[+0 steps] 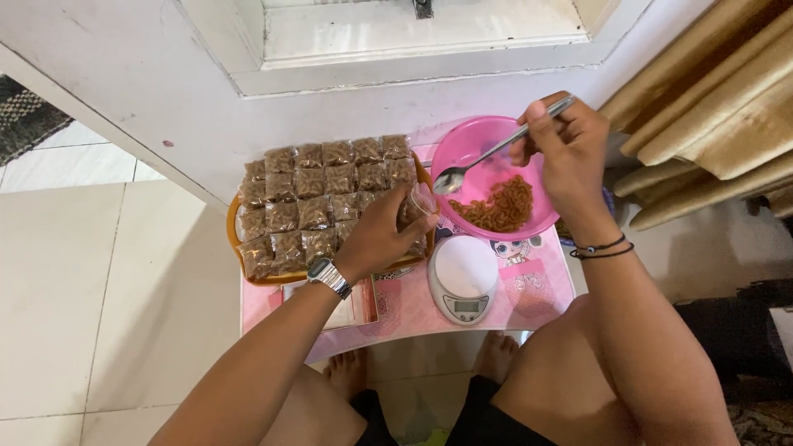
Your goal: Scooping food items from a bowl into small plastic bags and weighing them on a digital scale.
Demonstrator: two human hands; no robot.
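Pink bowl (494, 177) holding brown snack (502, 206), silver spoon (487, 157), white scale (462, 277), orange tray (234, 239) of brown packets (318, 198), pink patterned desk (529, 301).

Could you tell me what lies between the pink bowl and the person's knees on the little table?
In the head view, a white kitchen scale sits between the pink bowl and the knees.
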